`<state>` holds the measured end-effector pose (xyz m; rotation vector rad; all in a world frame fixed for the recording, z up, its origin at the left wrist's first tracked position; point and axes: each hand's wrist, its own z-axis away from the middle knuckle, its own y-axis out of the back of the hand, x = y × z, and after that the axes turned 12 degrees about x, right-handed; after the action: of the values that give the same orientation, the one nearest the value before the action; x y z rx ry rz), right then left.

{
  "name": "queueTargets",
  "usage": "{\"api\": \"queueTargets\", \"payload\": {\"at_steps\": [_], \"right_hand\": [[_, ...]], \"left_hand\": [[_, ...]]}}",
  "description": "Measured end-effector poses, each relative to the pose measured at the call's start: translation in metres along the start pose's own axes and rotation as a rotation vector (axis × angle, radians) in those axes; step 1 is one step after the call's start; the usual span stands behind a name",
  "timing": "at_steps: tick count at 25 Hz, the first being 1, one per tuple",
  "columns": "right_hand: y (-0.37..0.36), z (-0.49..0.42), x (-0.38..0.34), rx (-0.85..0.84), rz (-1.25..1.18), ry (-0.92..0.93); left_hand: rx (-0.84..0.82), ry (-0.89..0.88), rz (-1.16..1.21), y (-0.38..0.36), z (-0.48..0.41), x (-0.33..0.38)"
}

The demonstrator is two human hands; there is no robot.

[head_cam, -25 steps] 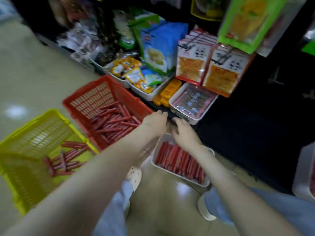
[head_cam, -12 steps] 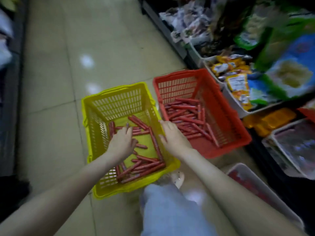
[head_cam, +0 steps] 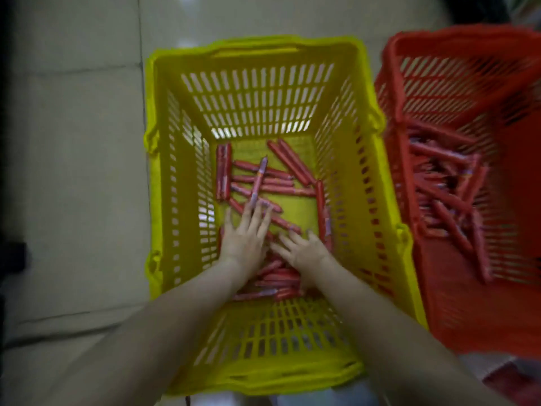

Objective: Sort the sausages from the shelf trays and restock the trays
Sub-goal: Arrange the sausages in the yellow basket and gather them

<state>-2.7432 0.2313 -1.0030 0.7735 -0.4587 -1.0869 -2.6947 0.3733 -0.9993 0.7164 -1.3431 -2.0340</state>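
Head view: yellow basket [head_cam: 257,48] beside red basket [head_cam: 468,39].
Left hand [head_cam: 245,240]: fingers [head_cam: 257,214] spread on sausages [head_cam: 288,162].
Right hand [head_cam: 308,254]: fingers [head_cam: 286,241] spread on sausages.

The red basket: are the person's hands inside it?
No, the left hand and the right hand are both down among the sausages in the yellow basket.
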Motion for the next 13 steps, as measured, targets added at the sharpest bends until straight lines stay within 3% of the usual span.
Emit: {"api": "queueTargets", "payload": {"at_steps": [5,9,11,13], "right_hand": [[-0.008,-0.003,-0.006,0.132,-0.052,-0.117],[-0.012,-0.012,-0.008,0.335,-0.349,-0.425],[-0.003,-0.015,0.002,0.479,-0.618,-0.619],[0.010,-0.014,0.011,0.644,-1.029,-0.785]], "left_hand": [[0.006,0.012,-0.020,-0.003,-0.001,-0.003],[0.029,0.008,0.004,0.005,-0.010,0.002],[0.168,0.199,0.304,0.008,-0.017,0.010],[0.329,0.487,0.807,0.011,-0.027,0.020]]}}
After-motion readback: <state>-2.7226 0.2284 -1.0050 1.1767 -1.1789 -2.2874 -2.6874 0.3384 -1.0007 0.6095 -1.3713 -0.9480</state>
